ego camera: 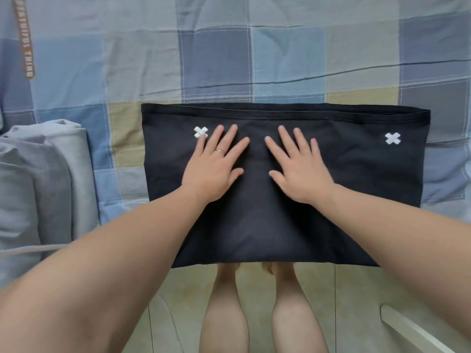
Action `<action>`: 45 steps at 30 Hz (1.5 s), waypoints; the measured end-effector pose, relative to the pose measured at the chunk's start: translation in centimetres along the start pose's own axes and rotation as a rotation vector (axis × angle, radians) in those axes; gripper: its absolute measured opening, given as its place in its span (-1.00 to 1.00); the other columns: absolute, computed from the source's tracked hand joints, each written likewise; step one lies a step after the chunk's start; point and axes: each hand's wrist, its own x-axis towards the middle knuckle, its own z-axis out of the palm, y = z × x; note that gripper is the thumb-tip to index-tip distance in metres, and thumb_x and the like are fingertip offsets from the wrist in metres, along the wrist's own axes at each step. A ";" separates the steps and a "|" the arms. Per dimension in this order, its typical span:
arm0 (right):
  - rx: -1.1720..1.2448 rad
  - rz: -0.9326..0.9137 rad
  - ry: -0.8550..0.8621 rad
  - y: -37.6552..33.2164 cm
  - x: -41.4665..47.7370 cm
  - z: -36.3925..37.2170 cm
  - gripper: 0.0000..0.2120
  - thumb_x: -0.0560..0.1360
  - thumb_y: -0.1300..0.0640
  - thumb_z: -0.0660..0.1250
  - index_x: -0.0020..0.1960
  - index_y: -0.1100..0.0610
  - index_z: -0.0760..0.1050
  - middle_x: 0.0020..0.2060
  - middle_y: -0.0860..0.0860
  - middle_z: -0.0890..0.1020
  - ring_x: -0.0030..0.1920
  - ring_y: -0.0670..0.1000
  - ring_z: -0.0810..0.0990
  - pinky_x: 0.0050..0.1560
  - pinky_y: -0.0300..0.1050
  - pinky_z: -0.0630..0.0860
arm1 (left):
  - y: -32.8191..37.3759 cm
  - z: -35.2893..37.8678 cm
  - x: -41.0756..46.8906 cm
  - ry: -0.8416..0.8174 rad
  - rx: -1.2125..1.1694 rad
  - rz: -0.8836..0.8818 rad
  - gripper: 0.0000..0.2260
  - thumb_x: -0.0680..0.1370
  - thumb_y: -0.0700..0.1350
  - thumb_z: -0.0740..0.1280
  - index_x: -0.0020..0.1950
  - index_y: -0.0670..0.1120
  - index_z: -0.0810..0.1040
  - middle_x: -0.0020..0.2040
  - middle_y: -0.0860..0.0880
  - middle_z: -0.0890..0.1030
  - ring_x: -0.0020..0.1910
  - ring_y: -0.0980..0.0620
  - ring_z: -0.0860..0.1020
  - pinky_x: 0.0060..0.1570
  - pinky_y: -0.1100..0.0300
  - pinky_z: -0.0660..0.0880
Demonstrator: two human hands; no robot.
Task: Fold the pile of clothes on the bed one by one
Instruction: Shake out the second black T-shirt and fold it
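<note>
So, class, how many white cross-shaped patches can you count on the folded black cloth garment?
2. One white cross patch lies at the left hand's little fingertip; the second cross sits near the garment's right edge. Folds may hide more.

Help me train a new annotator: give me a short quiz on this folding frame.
1. True or false: the left hand and right hand both lie flat, fingers straight, on the black garment.
2. The ring is worn on: A) the left hand, B) the right hand, C) neither.
3. How many white crosses show on the garment?

Key: 1 true; 2 A; 3 two.
</note>
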 end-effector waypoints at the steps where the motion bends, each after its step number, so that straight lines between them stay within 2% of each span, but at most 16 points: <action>1: 0.009 0.014 -0.027 -0.5 0.3 0.5 -0.29 0.63 -0.22 0.09 0.62 -0.18 -0.25 0.62 -0.03 -0.27 0.61 0.16 -0.26 0.54 0.33 -0.14 | -0.3 0.5 -0.1 -0.039 0.022 0.002 -0.39 0.66 0.24 0.08 0.65 0.16 -0.07 0.67 0.00 -0.13 0.64 -0.12 -0.13 0.57 -0.16 -0.12; 7: 0.043 0.224 -0.039 4.2 -0.7 1.8 -0.26 0.59 -0.34 0.03 0.61 -0.17 -0.27 0.61 -0.10 -0.27 0.61 0.04 -0.24 0.52 0.36 -0.10 | -5.5 1.7 -3.1 0.013 -0.106 -0.329 -0.40 0.64 0.28 0.10 0.63 0.22 -0.04 0.67 0.02 -0.12 0.63 -0.11 -0.14 0.55 -0.20 -0.12; 10: 0.100 0.323 -0.120 5.1 -1.5 1.0 -0.24 0.62 -0.22 0.13 0.62 -0.12 -0.27 0.61 -0.10 -0.29 0.62 0.05 -0.22 0.54 0.33 -0.01 | -6.6 1.2 -6.3 0.003 -0.220 -0.678 -0.35 0.63 0.26 0.16 0.64 0.16 -0.04 0.67 -0.02 -0.15 0.63 -0.18 -0.10 0.53 -0.21 -0.09; 12: 0.248 0.382 -0.138 4.0 -1.7 0.1 -0.23 0.62 -0.09 0.23 0.64 -0.09 -0.18 0.62 -0.06 -0.22 0.62 0.10 -0.15 0.52 0.30 0.07 | -6.7 0.9 -8.4 0.045 -0.439 -0.881 -0.27 0.60 0.22 0.28 0.65 0.07 -0.01 0.66 -0.08 -0.04 0.60 -0.21 0.03 0.52 -0.17 0.06; 14: 0.417 0.454 -0.129 3.2 -2.4 -0.4 -0.27 0.61 0.00 0.27 0.64 -0.07 -0.06 0.64 -0.03 -0.12 0.61 0.13 -0.07 0.52 0.27 0.12 | -6.4 0.4 -10.1 0.094 -0.737 -0.975 -0.23 0.57 0.13 0.39 0.63 -0.01 0.05 0.59 -0.12 0.17 0.53 -0.19 0.21 0.46 -0.09 0.23; 17: 0.489 0.542 -0.138 3.2 -4.6 -0.4 -0.29 0.59 0.05 0.29 0.64 -0.03 0.02 0.64 -0.01 -0.02 0.61 0.15 0.02 0.51 0.26 0.16 | -5.8 0.1 -11.4 0.072 -1.076 -1.042 -0.32 0.54 0.07 0.46 0.54 -0.05 0.22 0.42 -0.06 0.45 0.35 -0.08 0.46 0.30 0.06 0.39; 19: 0.500 0.581 -0.157 3.5 -6.0 -0.2 -0.30 0.58 0.06 0.30 0.63 -0.01 0.05 0.63 0.00 0.04 0.59 0.15 0.06 0.51 0.23 0.18 | -5.4 0.1 -11.7 0.031 -1.154 -1.055 -0.43 0.53 0.08 0.46 0.44 -0.05 0.32 0.30 0.02 0.53 0.18 -0.02 0.52 0.17 0.08 0.44; 24: 0.504 0.690 -0.122 6.4 -9.2 0.9 -0.32 0.58 0.06 0.31 0.62 0.02 0.10 0.59 0.02 0.12 0.56 0.19 0.12 0.45 0.23 0.23 | -4.9 1.5 -11.3 0.108 -1.186 -1.109 -0.58 0.56 0.07 0.42 0.32 -0.08 0.46 0.19 -0.02 0.59 0.17 -0.10 0.57 0.24 -0.07 0.50; 27: 0.481 0.761 -0.104 9.6 -10.8 2.6 -0.25 0.56 0.02 0.33 0.63 0.00 0.03 0.63 0.00 0.02 0.59 0.17 0.06 0.49 0.22 0.20 | -4.0 2.0 -10.7 0.161 -1.134 -1.127 -0.60 0.58 0.06 0.38 0.34 -0.08 0.45 0.20 0.00 0.57 0.14 -0.09 0.54 0.16 0.03 0.45; 30: 0.530 0.837 -0.060 12.2 -12.2 4.4 -0.14 0.53 -0.02 0.39 0.64 0.03 -0.05 0.63 0.10 -0.03 0.59 0.20 0.04 0.56 0.12 0.08 | -3.4 2.4 -10.6 0.223 -1.114 -1.153 -0.59 0.57 0.09 0.36 0.35 -0.06 0.45 0.21 0.00 0.57 0.16 -0.11 0.53 0.13 0.05 0.42; 32: 0.665 0.919 -0.048 13.4 -13.2 5.4 -0.03 0.44 -0.11 0.46 0.64 0.00 -0.07 0.61 0.11 0.03 0.58 0.20 0.11 0.56 0.13 0.10 | -3.1 2.6 -11.0 0.248 -1.119 -1.150 -0.59 0.56 0.12 0.36 0.32 -0.06 0.48 0.18 0.00 0.58 0.15 -0.11 0.54 0.11 0.06 0.41; 34: 0.844 0.995 -0.006 14.3 -14.4 6.4 0.06 0.25 -0.22 0.51 0.59 -0.02 0.04 0.54 0.09 0.22 0.50 0.19 0.28 0.49 0.18 0.26 | -2.7 2.9 -11.8 0.230 -1.142 -1.154 -0.58 0.56 0.16 0.37 0.29 -0.07 0.51 0.14 0.01 0.58 0.10 -0.08 0.53 0.09 0.07 0.41; 37: 0.962 1.027 0.025 15.3 -15.9 8.0 -0.13 0.29 -0.14 0.58 0.45 0.09 0.28 0.38 0.09 0.45 0.31 0.18 0.49 0.35 0.16 0.43 | -1.8 3.3 -13.7 0.147 -1.146 -1.162 -0.55 0.53 0.20 0.40 0.27 -0.06 0.58 0.11 0.01 0.60 0.09 -0.10 0.55 0.12 0.04 0.46; 40: 1.073 1.011 -0.080 15.5 -17.7 8.7 -0.25 0.27 -0.13 0.61 0.36 0.09 0.47 0.23 0.01 0.61 0.19 0.12 0.60 0.29 0.11 0.52 | -0.3 4.2 -16.0 0.059 -1.162 -1.208 -0.52 0.49 0.17 0.48 0.28 -0.10 0.58 0.11 -0.01 0.60 0.08 -0.11 0.57 0.05 0.04 0.49; 43: 1.189 1.047 -0.210 15.1 -19.2 8.9 -0.46 0.34 -0.04 0.60 0.24 0.08 0.52 0.14 -0.02 0.64 0.15 0.10 0.62 0.25 0.13 0.56 | 0.7 5.3 -18.3 -0.018 -1.240 -1.288 -0.51 0.48 0.03 0.53 0.31 -0.15 0.52 0.20 -0.07 0.62 0.09 -0.15 0.61 -0.04 0.01 0.56; 45: 1.344 1.065 -0.203 14.8 -20.0 8.4 -0.55 0.43 0.12 0.56 0.26 0.15 0.52 0.13 0.03 0.64 0.11 0.10 0.64 0.09 0.08 0.64 | 1.3 5.5 -19.3 -0.007 -1.359 -1.358 -0.52 0.50 -0.06 0.52 0.33 -0.19 0.48 0.21 -0.11 0.62 0.02 -0.13 0.64 -0.04 0.02 0.57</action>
